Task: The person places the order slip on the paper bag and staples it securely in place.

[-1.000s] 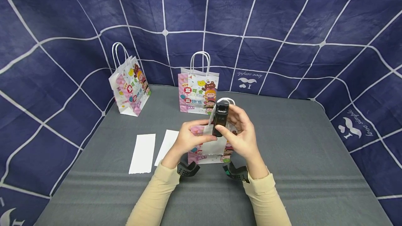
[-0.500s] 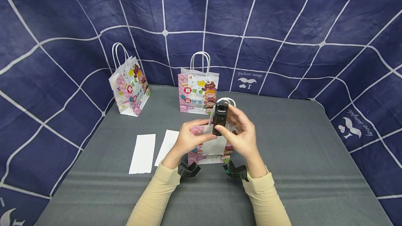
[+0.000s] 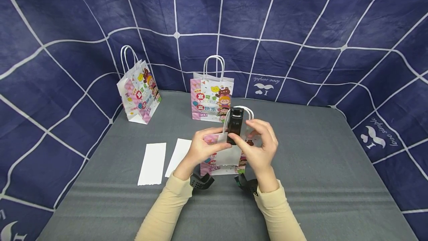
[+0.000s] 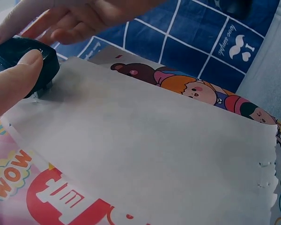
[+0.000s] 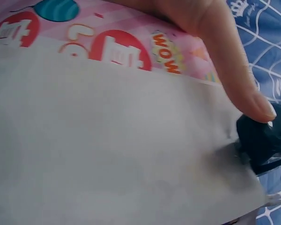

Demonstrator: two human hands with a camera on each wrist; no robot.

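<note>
Grey cloth point(image 3: 321, 155) behind a glossy black stapler point(image 3: 235, 125) in the left hand's point(image 3: 200, 147) pinch, right hand point(image 3: 261, 148) loose.

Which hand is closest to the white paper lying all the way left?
Left. The left hand is to the right of the white paper; the right hand is even farther right.

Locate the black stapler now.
Head view, just right of centre: the black stapler is between the left hand and the right hand, at the top of the nearest gift bag, over the upper end of the white sheet on its front.
</note>
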